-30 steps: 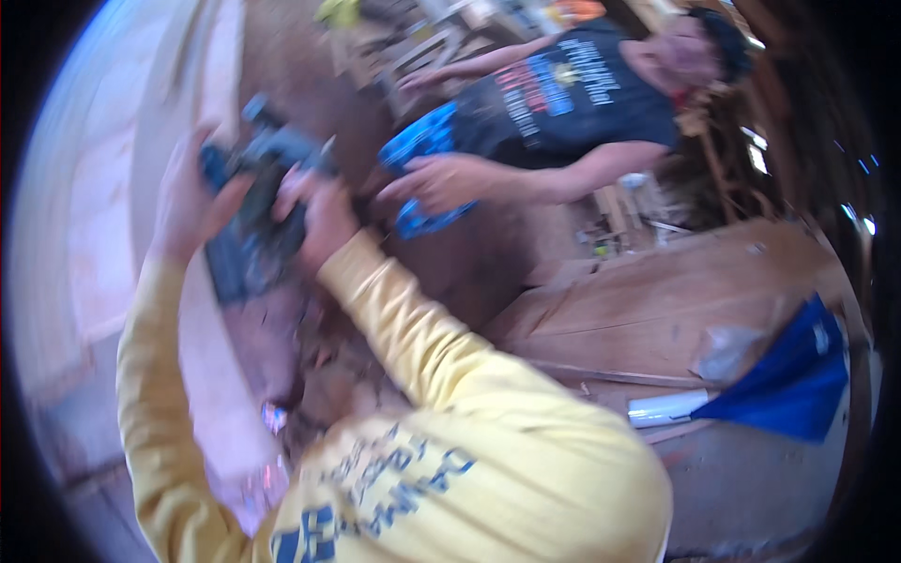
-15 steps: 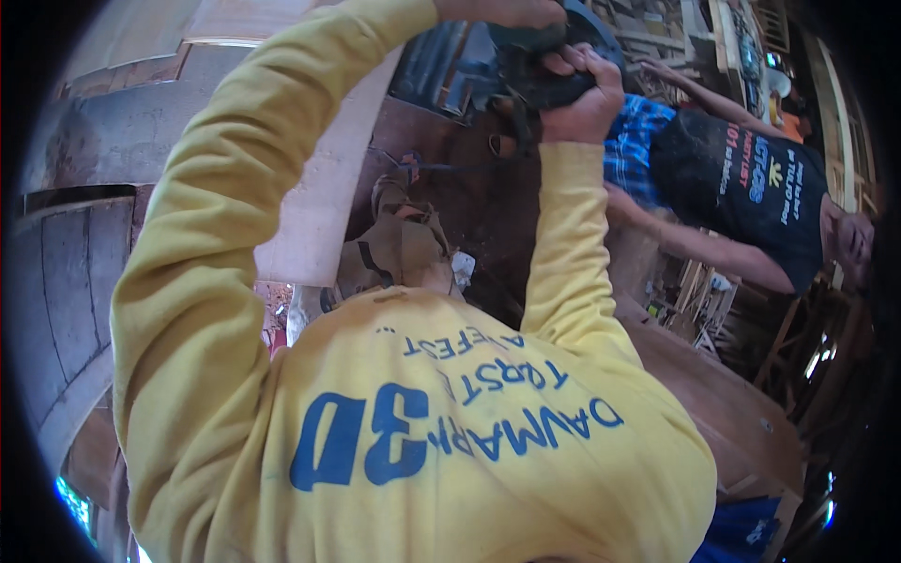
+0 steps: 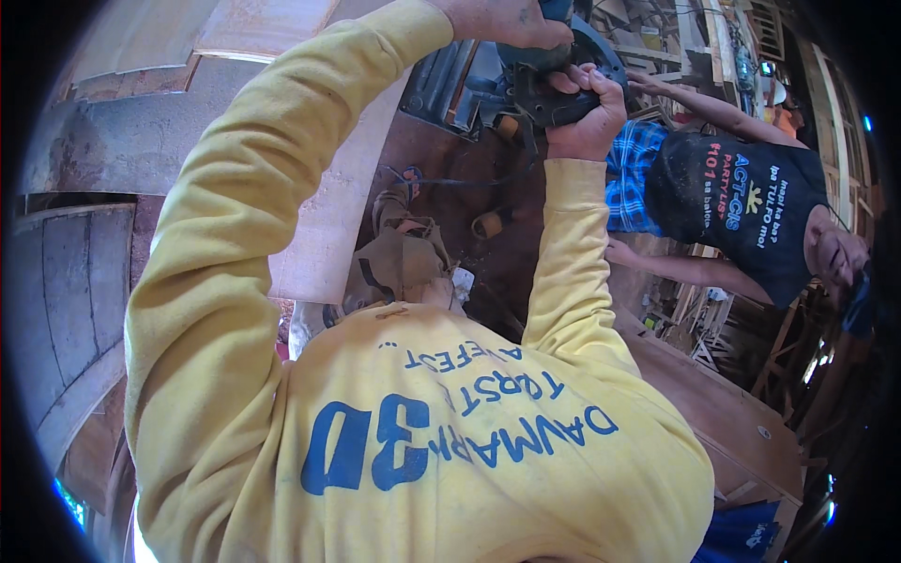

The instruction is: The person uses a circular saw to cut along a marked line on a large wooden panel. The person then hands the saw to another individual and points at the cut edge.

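Note:
At the top edge I have a teal-and-black power tool with a rounded guard; its exact kind is hard to make out. My left hand grips its teal body from above, thumb along the side, partly cut off by the picture's edge. Curled fingers of my right hand close around the black lower part of the tool. Both arms reach forward in yellow sleeves. Just left of the tool, a metal frame or stand is partly hidden by it.
A pale board lies beside my left arm. To the right, a person in a dark shirt and blue plaid shorts stands close, one arm reaching toward the tool. A cord trails below it. Wood pieces are piled behind the person.
My hands and the tool have shifted slightly lower in the picture, still gripped. The other person appears slightly lower and turned, with the head further down.

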{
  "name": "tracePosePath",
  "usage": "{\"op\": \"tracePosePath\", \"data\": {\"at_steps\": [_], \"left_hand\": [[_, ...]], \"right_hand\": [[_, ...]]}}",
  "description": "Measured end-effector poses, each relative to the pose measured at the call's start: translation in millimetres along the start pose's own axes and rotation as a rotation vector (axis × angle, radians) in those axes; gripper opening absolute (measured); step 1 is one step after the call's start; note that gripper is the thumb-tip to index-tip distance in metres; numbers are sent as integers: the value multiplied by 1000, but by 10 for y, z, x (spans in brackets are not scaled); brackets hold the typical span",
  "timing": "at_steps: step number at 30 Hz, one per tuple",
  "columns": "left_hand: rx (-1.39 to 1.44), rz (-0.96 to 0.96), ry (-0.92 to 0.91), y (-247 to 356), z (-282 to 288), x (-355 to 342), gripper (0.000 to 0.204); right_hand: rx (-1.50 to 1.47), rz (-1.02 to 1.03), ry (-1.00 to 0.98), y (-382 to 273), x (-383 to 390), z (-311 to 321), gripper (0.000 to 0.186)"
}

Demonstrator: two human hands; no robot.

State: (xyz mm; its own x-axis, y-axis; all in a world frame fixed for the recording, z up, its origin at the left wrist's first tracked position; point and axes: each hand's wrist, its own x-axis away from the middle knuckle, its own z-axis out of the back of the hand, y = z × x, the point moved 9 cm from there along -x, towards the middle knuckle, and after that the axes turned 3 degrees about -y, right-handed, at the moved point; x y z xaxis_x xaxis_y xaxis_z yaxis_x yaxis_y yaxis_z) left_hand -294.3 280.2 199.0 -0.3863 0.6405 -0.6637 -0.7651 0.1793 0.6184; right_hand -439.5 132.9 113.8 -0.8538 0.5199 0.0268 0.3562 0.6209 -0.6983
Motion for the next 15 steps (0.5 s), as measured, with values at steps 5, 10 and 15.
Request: {"op": "tracePosePath", "data": {"at_steps": [5,10,15], "left_hand": [[-45,-2,22,-7,-81,-17,58],[-60,-15,17,-9,-149,-32,57],[-43,12,-19,-87,-180,-82,52]], "right_hand": [[-6,38,19,-28,-8,52,13],[-31,61,-7,-61,-37,89,12],[-46,50,-19,-39,-111,33,11]]}}
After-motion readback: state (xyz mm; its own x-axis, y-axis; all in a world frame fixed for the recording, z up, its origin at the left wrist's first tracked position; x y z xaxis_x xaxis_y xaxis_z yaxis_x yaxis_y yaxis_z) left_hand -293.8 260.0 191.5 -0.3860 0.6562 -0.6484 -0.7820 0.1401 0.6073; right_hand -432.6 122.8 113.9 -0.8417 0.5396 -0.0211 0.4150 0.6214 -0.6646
